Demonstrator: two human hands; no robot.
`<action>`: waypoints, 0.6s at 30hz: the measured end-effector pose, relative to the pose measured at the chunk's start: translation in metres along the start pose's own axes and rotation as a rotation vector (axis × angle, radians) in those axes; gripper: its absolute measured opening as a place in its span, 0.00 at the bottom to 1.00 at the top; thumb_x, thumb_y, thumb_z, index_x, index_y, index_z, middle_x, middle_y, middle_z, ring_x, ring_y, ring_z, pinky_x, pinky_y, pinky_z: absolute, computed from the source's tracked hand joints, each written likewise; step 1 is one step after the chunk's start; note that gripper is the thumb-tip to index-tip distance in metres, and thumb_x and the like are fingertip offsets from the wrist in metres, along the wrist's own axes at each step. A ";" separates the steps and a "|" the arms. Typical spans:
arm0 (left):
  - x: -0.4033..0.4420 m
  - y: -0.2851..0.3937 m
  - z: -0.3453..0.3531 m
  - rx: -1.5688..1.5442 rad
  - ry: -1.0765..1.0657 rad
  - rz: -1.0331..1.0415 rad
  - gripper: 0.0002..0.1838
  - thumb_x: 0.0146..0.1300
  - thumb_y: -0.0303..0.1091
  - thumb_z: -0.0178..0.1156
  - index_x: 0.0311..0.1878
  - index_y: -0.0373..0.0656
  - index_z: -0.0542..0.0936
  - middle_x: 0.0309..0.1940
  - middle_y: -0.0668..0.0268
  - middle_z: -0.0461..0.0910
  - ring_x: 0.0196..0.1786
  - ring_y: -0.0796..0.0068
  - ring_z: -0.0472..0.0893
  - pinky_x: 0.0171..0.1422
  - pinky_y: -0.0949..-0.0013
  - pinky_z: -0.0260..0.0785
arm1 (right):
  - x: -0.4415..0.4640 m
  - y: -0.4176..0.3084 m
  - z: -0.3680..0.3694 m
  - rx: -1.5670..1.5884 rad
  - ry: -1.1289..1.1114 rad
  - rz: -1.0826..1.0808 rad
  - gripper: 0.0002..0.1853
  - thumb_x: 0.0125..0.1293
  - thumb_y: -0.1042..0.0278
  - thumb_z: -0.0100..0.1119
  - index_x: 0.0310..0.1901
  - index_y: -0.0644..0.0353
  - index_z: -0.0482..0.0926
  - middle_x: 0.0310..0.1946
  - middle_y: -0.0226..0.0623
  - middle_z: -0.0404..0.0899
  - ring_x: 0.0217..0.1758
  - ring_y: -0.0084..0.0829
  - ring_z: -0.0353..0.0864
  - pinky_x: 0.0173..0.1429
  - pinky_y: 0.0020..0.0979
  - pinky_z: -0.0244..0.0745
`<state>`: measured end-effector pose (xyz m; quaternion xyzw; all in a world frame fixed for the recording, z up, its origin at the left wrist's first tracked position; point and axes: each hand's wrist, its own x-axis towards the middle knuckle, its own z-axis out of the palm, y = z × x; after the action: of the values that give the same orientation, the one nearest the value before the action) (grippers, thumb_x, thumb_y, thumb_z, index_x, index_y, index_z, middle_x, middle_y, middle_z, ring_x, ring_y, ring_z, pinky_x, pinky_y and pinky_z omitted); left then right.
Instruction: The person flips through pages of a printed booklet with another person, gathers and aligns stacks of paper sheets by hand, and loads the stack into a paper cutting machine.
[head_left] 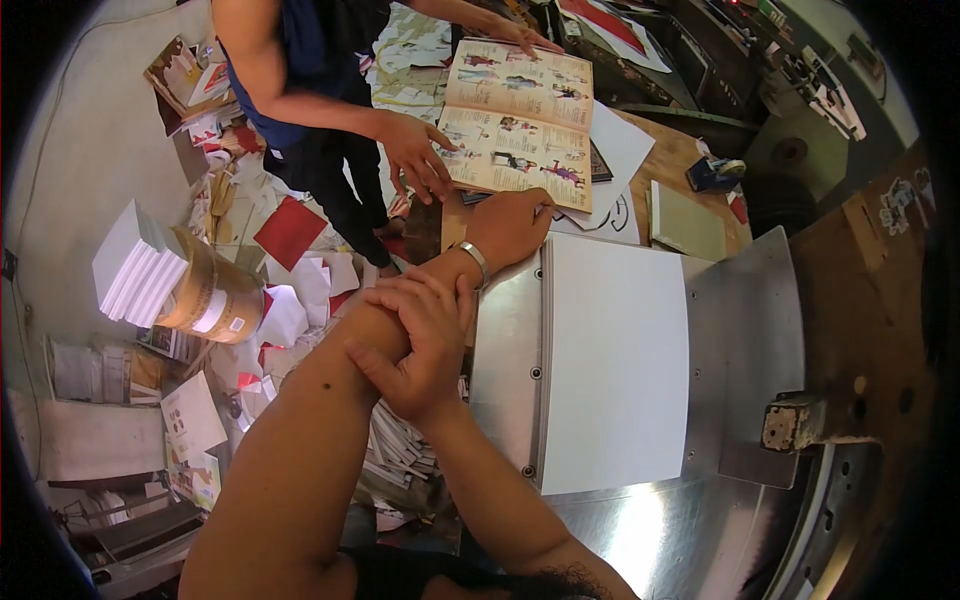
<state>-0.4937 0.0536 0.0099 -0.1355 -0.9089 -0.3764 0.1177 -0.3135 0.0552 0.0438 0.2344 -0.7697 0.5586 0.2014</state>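
Observation:
My left hand (510,225), with a metal band (475,262) at its wrist, rests at the near edge of an open illustrated book (515,125). Its fingers are curled under, and whatever they may hold is hidden. Across my left forearm lies my right hand (415,340), its fingers wrapped round it. Just right of my arms, a thick stack of white paper (615,365) sits on a metal machine bed (507,350). Another person's hand (410,155) hovers by the book's left edge, while that person's other hand (525,38) touches its far edge.
The co-worker (310,110) stands beyond, at the left. Paper scraps (310,285) litter the floor around a wrapped roll (215,290) topped with stacked white sheets (140,265). A tape dispenser (715,172) and a pad (685,220) lie on the wooden table (665,150). Machine parts (795,420) stand at right.

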 end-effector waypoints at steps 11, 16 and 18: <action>-0.001 0.004 -0.004 -0.009 -0.030 -0.029 0.13 0.74 0.44 0.59 0.47 0.48 0.87 0.39 0.55 0.89 0.44 0.50 0.88 0.50 0.51 0.79 | 0.001 0.000 0.001 0.000 0.010 -0.014 0.30 0.64 0.35 0.68 0.52 0.55 0.86 0.55 0.37 0.87 0.70 0.49 0.77 0.84 0.63 0.39; 0.000 0.005 -0.003 0.003 -0.026 -0.035 0.13 0.75 0.45 0.59 0.47 0.48 0.87 0.38 0.55 0.89 0.44 0.50 0.88 0.50 0.51 0.79 | 0.000 0.000 0.000 0.000 0.002 -0.002 0.31 0.65 0.33 0.66 0.52 0.55 0.86 0.55 0.36 0.86 0.71 0.48 0.75 0.85 0.63 0.37; -0.001 0.005 -0.003 0.009 -0.024 -0.046 0.13 0.75 0.45 0.59 0.47 0.48 0.87 0.38 0.55 0.89 0.44 0.50 0.88 0.50 0.51 0.79 | 0.001 -0.001 0.001 0.002 0.005 -0.002 0.30 0.65 0.33 0.66 0.52 0.55 0.86 0.55 0.36 0.86 0.71 0.48 0.75 0.84 0.63 0.38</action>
<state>-0.4903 0.0546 0.0153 -0.1187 -0.9147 -0.3735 0.0989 -0.3135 0.0543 0.0446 0.2341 -0.7684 0.5598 0.2036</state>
